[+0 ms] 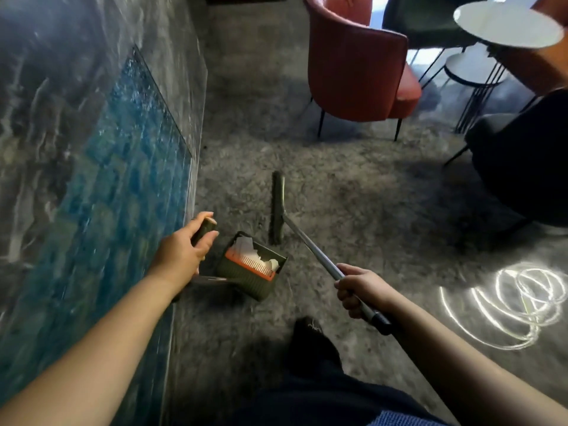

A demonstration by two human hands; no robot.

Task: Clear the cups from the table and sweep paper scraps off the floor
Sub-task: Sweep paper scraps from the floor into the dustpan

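Grey floor (353, 186) by the wall — left hand (181, 250) grips the dustpan (252, 267) handle, paper scraps (246, 245) kept inside; right hand (358, 290) clasps the broom (278, 207), head on the floor, ready to sweep.

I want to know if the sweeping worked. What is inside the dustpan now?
White paper scraps lie inside the dark green dustpan, behind its orange comb edge. The left hand grips its handle. The pan's deeper bottom is hidden by its wall.
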